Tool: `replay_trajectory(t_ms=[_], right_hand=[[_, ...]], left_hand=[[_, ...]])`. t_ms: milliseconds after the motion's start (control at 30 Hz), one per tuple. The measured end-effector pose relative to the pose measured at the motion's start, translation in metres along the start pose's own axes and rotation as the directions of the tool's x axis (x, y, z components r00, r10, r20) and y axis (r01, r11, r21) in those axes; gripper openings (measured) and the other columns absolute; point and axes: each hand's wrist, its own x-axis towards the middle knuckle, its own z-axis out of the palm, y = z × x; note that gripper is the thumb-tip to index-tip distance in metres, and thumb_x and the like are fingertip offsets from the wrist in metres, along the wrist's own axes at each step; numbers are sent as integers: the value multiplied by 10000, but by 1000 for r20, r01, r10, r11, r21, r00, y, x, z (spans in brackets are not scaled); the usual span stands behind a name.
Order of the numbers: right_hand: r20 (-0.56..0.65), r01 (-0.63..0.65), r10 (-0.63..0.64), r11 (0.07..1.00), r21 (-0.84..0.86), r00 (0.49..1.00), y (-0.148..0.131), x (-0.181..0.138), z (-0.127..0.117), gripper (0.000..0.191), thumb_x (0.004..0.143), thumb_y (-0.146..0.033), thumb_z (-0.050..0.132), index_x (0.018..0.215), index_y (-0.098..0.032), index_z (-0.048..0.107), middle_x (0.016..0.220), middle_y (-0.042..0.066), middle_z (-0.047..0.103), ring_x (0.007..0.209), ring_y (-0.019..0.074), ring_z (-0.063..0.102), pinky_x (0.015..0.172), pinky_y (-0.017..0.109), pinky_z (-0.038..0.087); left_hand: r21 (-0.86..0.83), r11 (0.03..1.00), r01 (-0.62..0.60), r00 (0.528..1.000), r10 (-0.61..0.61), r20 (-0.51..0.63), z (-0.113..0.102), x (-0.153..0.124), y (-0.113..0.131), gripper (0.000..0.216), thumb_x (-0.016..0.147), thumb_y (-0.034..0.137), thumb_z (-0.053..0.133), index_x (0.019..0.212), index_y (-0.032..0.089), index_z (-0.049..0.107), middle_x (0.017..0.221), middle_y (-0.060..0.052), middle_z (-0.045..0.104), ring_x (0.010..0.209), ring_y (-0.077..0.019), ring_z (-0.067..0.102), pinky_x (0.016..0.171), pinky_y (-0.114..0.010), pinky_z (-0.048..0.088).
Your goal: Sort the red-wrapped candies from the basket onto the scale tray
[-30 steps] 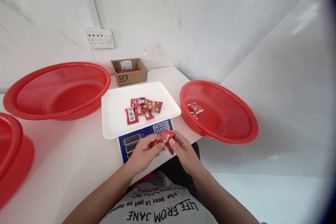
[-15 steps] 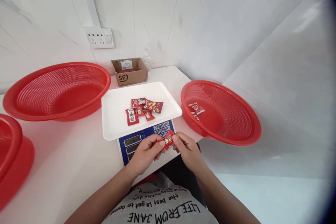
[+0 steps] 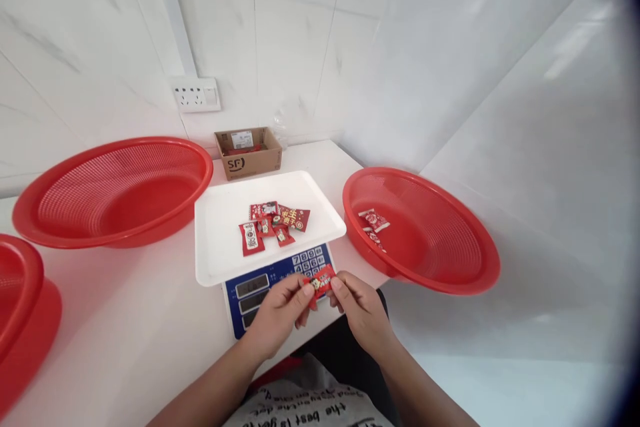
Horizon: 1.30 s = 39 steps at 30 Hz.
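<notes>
Between both hands is a small red candy packet (image 3: 323, 280) with printed figures and lettering. My left hand (image 3: 283, 310) pinches its left end, and my right hand (image 3: 357, 303) pinches the right end. They hold it just in front of a blue digital scale (image 3: 273, 280), partly covering its keypad. On the scale sits a white tray (image 3: 220, 230). Several red packets (image 3: 270, 220) lie in a loose cluster on that tray, some overlapping; one carries a white label with dark characters.
To the right stands a red perforated basket (image 3: 445, 240) holding a few red-and-white packets (image 3: 374, 220). Another red basket (image 3: 130, 207) is at the left, and a third (image 3: 25, 300) is cut off by the frame. Behind the tray sits a cardboard box (image 3: 253, 161) with red contents.
The view has tilted up slightly, so everything appears lower in the picture. Both hands keep hold of the packet, which is now turned a little flatter.
</notes>
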Motion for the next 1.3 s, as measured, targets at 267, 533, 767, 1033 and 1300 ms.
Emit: replay_trajectory(t_ms=[267, 533, 767, 1033, 1300], right_hand=[[44, -7, 6, 1000, 16, 999, -5, -1, -3, 414, 857, -526, 409, 604, -202, 464, 557, -13, 476, 524, 120, 427, 504, 245, 361], [42, -37, 39, 997, -64, 998, -2, -2, -3, 432, 872, -517, 378, 572, -208, 415, 527, -29, 429, 495, 112, 399, 483, 240, 328], [-31, 38, -44, 986, -164, 999, -1, -3, 0, 416, 877, -468, 398, 550, -212, 371, 510, -34, 407, 485, 106, 381, 469, 238, 315], [-2, 36, -36, 991, -125, 999, -1, -3, 2, 416, 886, -481, 372, 577, -209, 426, 536, -20, 444, 502, 113, 415, 476, 241, 331], [5, 11, -11, 995, -101, 1000, -1, -3, 0, 426, 886, -492, 367, 579, -206, 439, 538, -20, 455, 503, 115, 420, 485, 243, 342]], left_hand=[[39, 999, 32, 999, -34, 34, 1, 1, 5, 394, 793, 516, 526, 641, 153, 521, 560, 36, 458, 473, -71, 391, 470, -211, 313], [42, 995, 86, 990, -90, 109, 3, -1, 5, 402, 756, 532, 566, 632, 152, 522, 582, 21, 495, 483, -74, 407, 480, -214, 326], [99, 995, 6, 998, -12, 62, 3, -1, -1, 408, 827, 511, 476, 619, 161, 504, 558, 28, 465, 504, -89, 412, 503, -224, 342], [133, 991, 8, 999, -12, 31, 3, -2, -1, 409, 827, 522, 464, 638, 163, 508, 548, 33, 456, 494, -87, 406, 498, -222, 341], [128, 992, 9, 1000, -10, 8, 4, -1, -1, 408, 829, 517, 463, 630, 165, 513, 545, 28, 466, 501, -93, 416, 509, -228, 349]])
